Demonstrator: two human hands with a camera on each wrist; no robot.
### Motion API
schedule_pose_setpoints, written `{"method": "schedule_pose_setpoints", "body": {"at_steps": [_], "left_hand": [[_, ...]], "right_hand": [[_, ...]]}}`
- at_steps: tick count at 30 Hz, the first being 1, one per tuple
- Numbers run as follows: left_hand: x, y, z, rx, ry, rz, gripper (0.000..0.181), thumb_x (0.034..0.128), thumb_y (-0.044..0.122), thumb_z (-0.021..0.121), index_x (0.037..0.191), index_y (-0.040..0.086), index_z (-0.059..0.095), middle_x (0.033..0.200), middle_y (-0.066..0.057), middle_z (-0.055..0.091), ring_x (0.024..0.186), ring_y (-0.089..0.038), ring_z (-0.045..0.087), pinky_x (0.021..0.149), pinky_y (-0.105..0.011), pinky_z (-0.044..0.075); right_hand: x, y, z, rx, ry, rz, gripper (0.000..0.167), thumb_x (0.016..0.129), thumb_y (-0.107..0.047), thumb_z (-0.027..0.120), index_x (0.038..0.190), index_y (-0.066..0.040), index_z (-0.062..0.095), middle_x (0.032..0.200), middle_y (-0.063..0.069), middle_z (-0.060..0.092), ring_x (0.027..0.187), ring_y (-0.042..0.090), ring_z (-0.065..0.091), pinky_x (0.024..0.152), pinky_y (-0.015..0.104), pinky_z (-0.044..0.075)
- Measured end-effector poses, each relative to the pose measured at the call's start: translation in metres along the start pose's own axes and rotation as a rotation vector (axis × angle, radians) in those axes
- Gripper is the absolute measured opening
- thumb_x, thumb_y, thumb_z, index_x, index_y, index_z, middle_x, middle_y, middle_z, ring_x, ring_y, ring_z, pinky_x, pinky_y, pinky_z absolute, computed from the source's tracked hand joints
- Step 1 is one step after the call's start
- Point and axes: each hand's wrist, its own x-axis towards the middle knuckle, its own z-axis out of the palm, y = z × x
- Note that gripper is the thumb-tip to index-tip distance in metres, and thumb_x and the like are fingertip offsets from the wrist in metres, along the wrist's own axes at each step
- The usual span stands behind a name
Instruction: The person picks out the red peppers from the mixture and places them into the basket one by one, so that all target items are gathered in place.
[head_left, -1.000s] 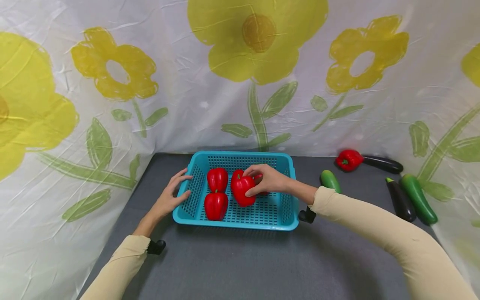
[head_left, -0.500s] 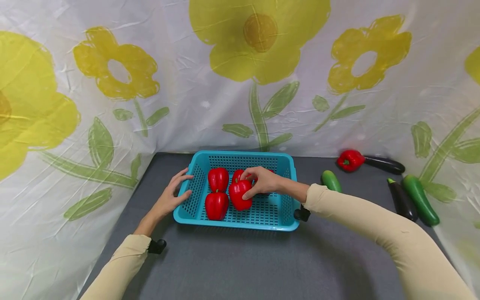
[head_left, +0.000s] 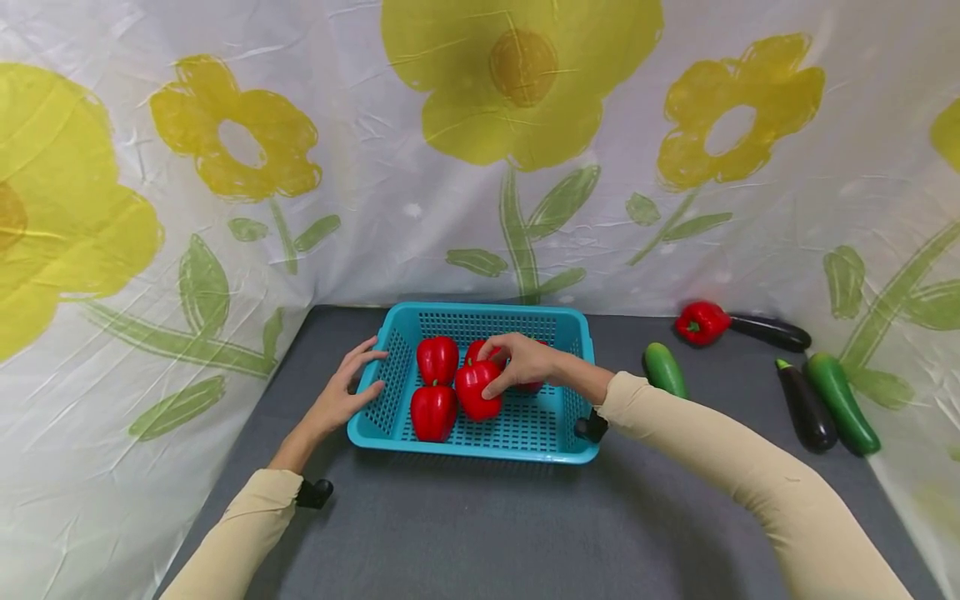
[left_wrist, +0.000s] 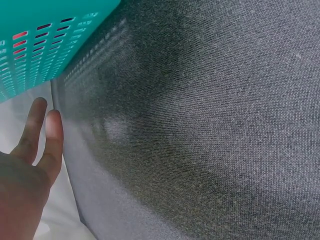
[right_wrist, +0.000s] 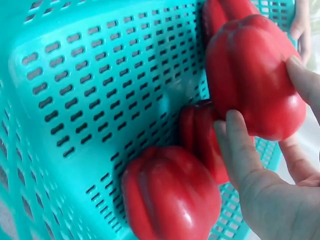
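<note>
My right hand (head_left: 522, 363) pinches a red bell pepper (head_left: 476, 393) between thumb and fingers, inside a turquoise perforated basket (head_left: 480, 453). In the right wrist view, this bell pepper (right_wrist: 255, 75) is held above the mesh floor, fingers on one side and thumb on the other. Left of it are two red bell peppers, one at the back (head_left: 437, 360) and one in front (head_left: 432, 413). Others lie partly hidden behind my right hand, including one bell pepper (right_wrist: 170, 192) clear in the right wrist view. My left hand (head_left: 339, 400) has its fingers spread at the basket's left rim; contact is unclear.
On the dark grey table (head_left: 480, 533), a cucumber (head_left: 664, 370) lies right of the basket. Farther right are a red bell pepper (head_left: 701, 323), an eggplant (head_left: 768, 332), another eggplant (head_left: 806, 408) and a long green vegetable (head_left: 843, 404). A flowered curtain (head_left: 360, 208) hangs behind.
My right hand has moved the held bell pepper left and slightly towards me, up beside the front-left bell pepper. My left hand has stayed at the rim.
</note>
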Motion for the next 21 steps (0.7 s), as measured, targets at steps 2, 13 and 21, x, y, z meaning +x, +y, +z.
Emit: {"method": "schedule_pose_setpoints", "body": {"at_steps": [2,13,21], "left_hand": [[-0.0002,-0.0001,-0.0002,0.0,0.001,0.0,0.048,0.0976,-0.003,0.062,0.143,-0.004,0.048,0.163,-0.02,0.019,0.136,-0.047,0.034,0.096,-0.069,0.04],[-0.0005,-0.0005,0.0003,-0.005,0.001,0.012,0.048,0.097,-0.004,0.062,0.143,-0.007,0.047,0.163,-0.022,0.019,0.137,-0.048,0.033,0.095,-0.07,0.04],[0.0001,-0.0002,0.0003,0.003,-0.003,0.016,0.048,0.0973,-0.004,0.061,0.143,-0.008,0.047,0.163,-0.022,0.019,0.136,-0.048,0.035,0.094,-0.069,0.042]], "right_hand": [[0.0005,0.001,0.0019,-0.001,-0.014,0.001,0.045,0.08,-0.007,0.087,0.118,-0.006,0.063,0.119,0.013,0.061,0.113,0.034,0.055,0.085,0.052,0.055],[-0.0034,-0.0003,0.0045,-0.041,-0.031,0.007,0.042,0.079,-0.009,0.089,0.113,-0.007,0.065,0.114,0.014,0.063,0.11,0.036,0.057,0.077,0.042,0.058],[-0.0072,-0.0014,0.0066,-0.003,-0.027,0.067,0.035,0.08,-0.006,0.087,0.107,-0.003,0.065,0.111,0.014,0.063,0.105,0.034,0.06,0.078,0.043,0.059]]}}
